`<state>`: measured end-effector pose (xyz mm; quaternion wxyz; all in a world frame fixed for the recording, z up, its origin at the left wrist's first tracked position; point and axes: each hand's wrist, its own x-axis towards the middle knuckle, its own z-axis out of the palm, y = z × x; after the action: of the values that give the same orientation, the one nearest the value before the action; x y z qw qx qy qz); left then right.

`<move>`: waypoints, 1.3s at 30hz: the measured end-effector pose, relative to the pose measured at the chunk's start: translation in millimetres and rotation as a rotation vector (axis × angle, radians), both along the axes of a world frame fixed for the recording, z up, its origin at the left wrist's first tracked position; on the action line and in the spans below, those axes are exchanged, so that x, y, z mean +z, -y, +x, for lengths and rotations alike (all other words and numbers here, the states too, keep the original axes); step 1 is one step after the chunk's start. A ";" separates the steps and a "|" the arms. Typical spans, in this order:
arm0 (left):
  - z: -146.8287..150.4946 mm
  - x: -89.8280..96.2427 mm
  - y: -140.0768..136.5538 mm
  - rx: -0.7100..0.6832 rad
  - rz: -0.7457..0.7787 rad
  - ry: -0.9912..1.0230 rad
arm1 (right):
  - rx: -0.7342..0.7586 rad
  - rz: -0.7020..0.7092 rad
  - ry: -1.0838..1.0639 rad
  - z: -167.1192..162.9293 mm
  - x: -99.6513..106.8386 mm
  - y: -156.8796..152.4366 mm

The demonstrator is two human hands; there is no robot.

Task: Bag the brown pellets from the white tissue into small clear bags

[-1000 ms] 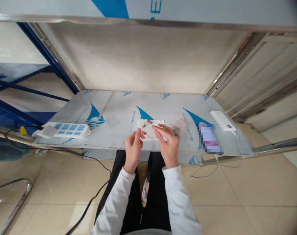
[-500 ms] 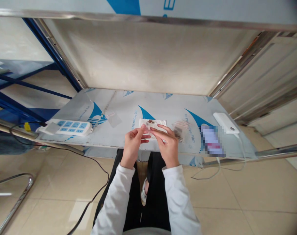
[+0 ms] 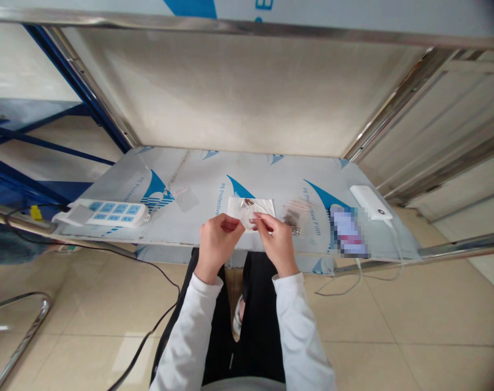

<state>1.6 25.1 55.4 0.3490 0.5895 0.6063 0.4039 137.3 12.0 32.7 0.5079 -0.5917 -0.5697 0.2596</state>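
Small clear bag [image 3: 247, 217] is being held up between the two hands, above the near part of the tabletop [image 3: 208, 165], overlapping a white sheet [image 3: 267, 205] in this view. Nearest the camera, white sleeves [image 3: 190, 336] are reaching forward over black trousers [image 3: 263, 326]. Left hand [image 3: 218, 240] is pinching the bag's left side between thumb and bent fingers; right hand [image 3: 277, 239] is pinching its right side between thumb and forefinger, the fingertips of the two hands standing close but apart. Contents of this bag: too small to tell. Just right of the right hand, a second clear bag [image 3: 296, 216] is lying on the tabletop with metal parts showing inside. Well to the right, a phone [image 3: 350, 231] is lying screen up, its display pixelated. Well to the left, a power strip [image 3: 116, 213] with blue socket faces is resting near the front edge. Slightly farther, small brownish pieces [image 3: 248, 202] are showing by the sheet's far edge, and a white power bank [image 3: 370, 202] is lying beyond the phone, its cable trailing off the tabletop. Left of centre, a flat clear pouch [image 3: 185, 199] is lying alone. Behind everything, a pale panel [image 3: 239, 92] is standing upright.
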 end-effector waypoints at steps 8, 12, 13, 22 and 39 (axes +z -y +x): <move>19.3 2.2 8.5 0.039 -0.011 -0.282 | 0.157 0.131 0.379 10.5 9.9 2.7; 18.2 2.5 9.6 -0.190 0.127 -0.248 | 0.220 0.028 0.464 24.7 13.7 -1.7; 16.1 2.5 9.1 -0.258 0.203 -0.259 | 0.218 0.000 0.470 28.0 13.9 -3.1; 13.1 -40.7 -3.8 -0.414 0.276 -0.200 | 0.449 -0.130 0.336 22.7 17.5 -7.6; -28.3 -60.2 -14.5 0.037 0.170 -0.110 | 0.267 -0.137 0.639 16.7 -73.1 -126.4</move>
<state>-26.7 39.6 -4.8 0.2563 0.6272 0.5987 0.4272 154.0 138.4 -40.4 0.2247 -0.5961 -0.7534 0.1628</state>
